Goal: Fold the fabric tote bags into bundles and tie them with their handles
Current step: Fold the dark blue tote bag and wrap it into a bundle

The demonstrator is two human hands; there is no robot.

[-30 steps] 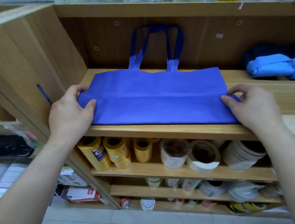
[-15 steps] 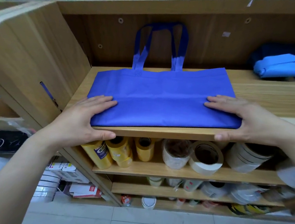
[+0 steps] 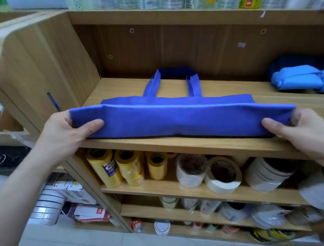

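Blue tote bag: near edge of wooden shelf, folded long, handles far. Left hand pinches left end; right hand pinches right end. Folded bundles far right.

Bright, even indoor light — soft shadows under the shelves, edges bowed and motion-blurred, centre fairly sharp.

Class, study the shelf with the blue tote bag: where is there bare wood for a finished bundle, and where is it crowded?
Bare wood lies behind the tote bag, between its handles and the light blue bundles, and left of the handles up to the side panel. The shelf below is packed with tape rolls.
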